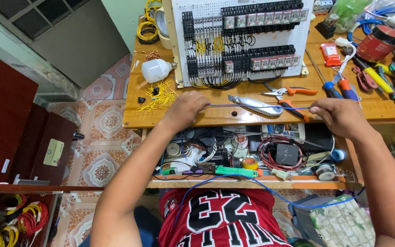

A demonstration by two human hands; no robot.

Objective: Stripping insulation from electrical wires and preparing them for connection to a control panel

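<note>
Your left hand [184, 110] and right hand [339, 116] hold a thin blue wire [257, 106] stretched taut between them, just above the near edge of the wooden desk [170, 116]. The fingers of each hand are pinched shut on one end of the straight run; from there the wire loops down in front of the open drawer [252, 158] and across your red jersey [225, 219].

Just beyond the taut wire, between your hands, lies a grey utility knife [257, 106], and to its right a pair of orange-handled wire strippers [289, 93]. Further back stands a white perforated panel [243, 41] filled with rows of relays and black wiring. To the far left of your left hand sit a white light bulb [154, 69] and a scatter of yellow wire offcuts [161, 96]. On the right, near your right hand, are blue- and orange-handled screwdrivers [339, 87], with yellow-handled pliers [382, 80] and a red can [379, 42] further off.
</note>
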